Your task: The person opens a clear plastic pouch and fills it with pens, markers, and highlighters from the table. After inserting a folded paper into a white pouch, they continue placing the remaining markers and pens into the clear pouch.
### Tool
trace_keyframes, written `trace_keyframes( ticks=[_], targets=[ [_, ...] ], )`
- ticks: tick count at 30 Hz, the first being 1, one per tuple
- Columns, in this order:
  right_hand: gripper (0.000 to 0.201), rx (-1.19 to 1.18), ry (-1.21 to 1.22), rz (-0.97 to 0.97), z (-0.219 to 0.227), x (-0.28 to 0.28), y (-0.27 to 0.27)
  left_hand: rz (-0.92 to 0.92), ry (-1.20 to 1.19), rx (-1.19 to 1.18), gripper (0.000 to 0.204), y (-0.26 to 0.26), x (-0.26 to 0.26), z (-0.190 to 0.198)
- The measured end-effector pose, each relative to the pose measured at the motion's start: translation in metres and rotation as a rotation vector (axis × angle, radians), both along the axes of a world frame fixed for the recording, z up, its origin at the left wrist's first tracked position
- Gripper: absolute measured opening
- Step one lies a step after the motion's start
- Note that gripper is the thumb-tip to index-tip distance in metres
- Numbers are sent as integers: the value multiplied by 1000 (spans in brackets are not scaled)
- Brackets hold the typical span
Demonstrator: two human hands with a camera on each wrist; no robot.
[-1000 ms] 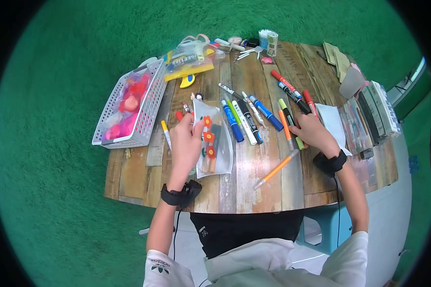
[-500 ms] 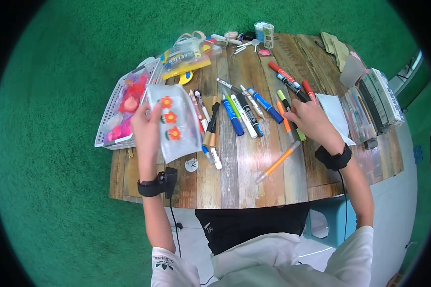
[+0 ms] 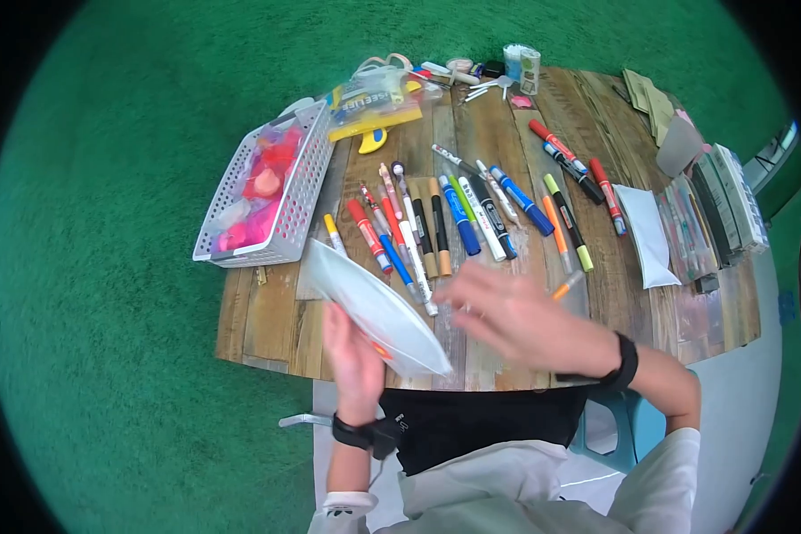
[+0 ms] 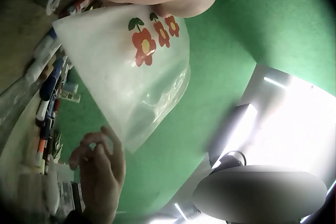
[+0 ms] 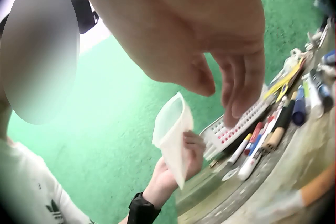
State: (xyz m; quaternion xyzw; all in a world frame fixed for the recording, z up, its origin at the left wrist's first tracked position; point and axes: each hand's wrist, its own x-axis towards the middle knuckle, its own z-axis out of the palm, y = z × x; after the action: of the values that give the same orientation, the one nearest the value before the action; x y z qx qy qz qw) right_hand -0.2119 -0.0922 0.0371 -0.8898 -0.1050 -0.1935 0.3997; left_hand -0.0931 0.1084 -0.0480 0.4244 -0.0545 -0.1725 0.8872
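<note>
A translucent white pouch [image 3: 378,311] printed with red flowers is held tilted over the table's near left part by my left hand [image 3: 356,360]. In the left wrist view the three flowers [image 4: 143,47] face the camera, just below the holding hand. The right wrist view shows the pouch [image 5: 176,129] gaping at its top, with the fingers on its side. My right hand [image 3: 516,320], blurred, hovers right of the pouch's corner with loosely bent fingers and nothing in them. Beyond both hands lie several markers and pens, among them a red marker [image 3: 368,236] and a blue marker [image 3: 459,216].
A white basket [image 3: 280,218] with pink and red items stands at the left. A yellow-edged plastic bag [image 3: 374,111] lies behind it. A white packet [image 3: 645,236] and upright boxes [image 3: 725,200] line the right side. An orange pen [image 3: 568,285] lies partly behind the right hand.
The pouch first went left off the pens, then came nearer the body and turned edge-on in my left hand. My right hand left the pens at the right and moved toward the pouch.
</note>
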Motion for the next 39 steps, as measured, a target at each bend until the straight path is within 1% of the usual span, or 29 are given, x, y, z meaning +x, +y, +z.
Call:
trace_keyframes(
  ticks=[2,4,6,7,8,9,10,11,12,14,16,17,18,20,22,23,24,25,26,27,28,30,31,32,33,34,36,37,39],
  targets=[
    [21,-41,83,119,4,0,20,-12,-9,16,40,-1,-19,-10],
    [21,-101,59,143,-1,3,31,-22,-17,31,39,0,-29,-17],
    [21,-165,33,166,-10,8,37,-25,108,-20,42,0,-34,-22],
    [26,-202,23,141,-17,11,38,-62,164,-53,48,-1,-41,-15],
    [31,-239,14,115,-21,12,39,-56,163,-56,48,-5,-48,-9],
    [31,-242,13,118,-19,12,42,-27,129,-25,51,-10,-55,-4],
    [37,-263,112,46,-16,12,44,4,97,5,54,-14,-60,-3],
    [43,-286,211,-26,-13,11,46,-60,56,34,58,-11,-62,-16],
    [43,-292,210,-21,-11,12,47,-54,56,28,58,-13,-66,-17],
    [54,-454,60,-105,-6,13,48,-76,100,17,61,-19,-74,-15],
    [56,-483,76,-101,-5,14,48,-74,111,-20,62,-20,-78,-10],
    [58,-508,90,-102,-5,15,48,-119,91,-48,62,-20,-79,-9],
    [58,-514,90,-97,-4,16,48,-164,69,-77,62,-20,-79,-8],
    [54,-543,54,-26,-2,18,48,-161,107,-102,61,-20,-78,-9],
    [51,-541,11,16,-1,20,48,-177,260,-141,60,-17,-74,-12],
    [48,-535,-32,50,0,21,48,-173,260,-143,60,-15,-72,-13],
    [48,-537,-33,55,2,23,47,-160,301,-218,59,-12,-69,-14],
    [42,-422,-89,9,4,26,46,-147,343,-292,58,-9,-67,-14],
    [37,-306,-140,-36,6,30,44,-142,346,-293,58,-5,-63,-12],
    [31,-220,-231,-137,8,37,43,-69,336,-341,58,-1,-57,-6],
    [31,-219,-229,-138,9,44,37,1,324,-388,58,5,-51,-2],
    [23,-164,52,-147,8,61,20,12,289,-432,59,18,-34,-12],
    [23,-164,51,-151,-1,77,12,33,261,-448,58,23,-25,-20],
    [21,-179,24,-104,-18,97,6,53,232,-464,58,25,-20,-23],
    [19,-194,-2,-57,-34,110,4,62,258,-503,55,25,-18,-17],
    [19,-195,-7,-61,-43,118,8,58,254,-504,55,24,-16,-18],
    [17,-257,104,-162,-54,135,18,75,277,-540,53,22,-10,-21],
    [17,-258,100,-160,-63,140,21,76,273,-542,53,21,-10,-19],
    [17,-443,11,-311,-77,143,30,135,298,-462,53,21,-12,-15]
  ],
)
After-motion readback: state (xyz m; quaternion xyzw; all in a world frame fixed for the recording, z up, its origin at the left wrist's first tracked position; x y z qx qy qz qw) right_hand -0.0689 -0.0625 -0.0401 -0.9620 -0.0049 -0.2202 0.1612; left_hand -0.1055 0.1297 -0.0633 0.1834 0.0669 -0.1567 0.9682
